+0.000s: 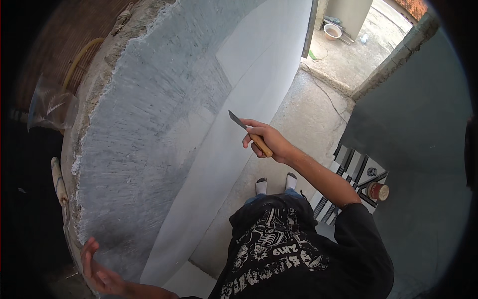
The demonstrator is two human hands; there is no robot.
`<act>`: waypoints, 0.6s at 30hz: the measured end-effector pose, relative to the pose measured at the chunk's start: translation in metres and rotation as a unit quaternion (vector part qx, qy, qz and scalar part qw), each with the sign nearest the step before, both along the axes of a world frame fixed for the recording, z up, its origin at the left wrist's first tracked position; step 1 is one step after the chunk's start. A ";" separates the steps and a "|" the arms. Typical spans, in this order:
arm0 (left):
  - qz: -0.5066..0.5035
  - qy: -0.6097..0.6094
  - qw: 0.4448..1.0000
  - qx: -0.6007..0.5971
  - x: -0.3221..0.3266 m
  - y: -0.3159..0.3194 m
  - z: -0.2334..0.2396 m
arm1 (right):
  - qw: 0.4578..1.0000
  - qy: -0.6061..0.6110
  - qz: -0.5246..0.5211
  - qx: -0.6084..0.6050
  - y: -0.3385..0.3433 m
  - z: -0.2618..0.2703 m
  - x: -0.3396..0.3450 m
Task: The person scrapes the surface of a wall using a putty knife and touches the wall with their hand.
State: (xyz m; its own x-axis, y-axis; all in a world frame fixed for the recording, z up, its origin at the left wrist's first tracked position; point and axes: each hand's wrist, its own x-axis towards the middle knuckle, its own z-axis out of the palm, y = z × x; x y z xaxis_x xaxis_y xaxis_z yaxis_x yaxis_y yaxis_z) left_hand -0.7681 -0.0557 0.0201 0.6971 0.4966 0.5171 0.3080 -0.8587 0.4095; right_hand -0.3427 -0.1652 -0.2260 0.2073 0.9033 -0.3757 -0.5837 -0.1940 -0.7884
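My right hand (269,139) grips the wooden handle (261,145) of a putty knife, whose dark, angled blade (236,119) points up and left. Behind the blade stands a plastered wall. Its lower band (209,164) is smooth and white, while the upper part (149,123) is grey and streaked, with paler smooth patches. I cannot tell whether the blade touches the wall. My left hand (98,267) is raised at the lower left beside the wall's rough top edge (76,190). Its fingers are apart and I see nothing in them.
Beyond the wall's edge are a clear plastic bag (52,106) and a yellow hose (78,61). A tub (378,191) stands on black-and-white stairs (345,172) at right. A cable (328,97) crosses the concrete floor towards a doorway; past it sits a white basin (332,32).
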 end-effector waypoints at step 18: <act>-0.015 0.389 0.792 0.469 0.068 0.062 0.057 | 0.985 -0.111 -0.124 0.040 0.047 -0.039 -0.103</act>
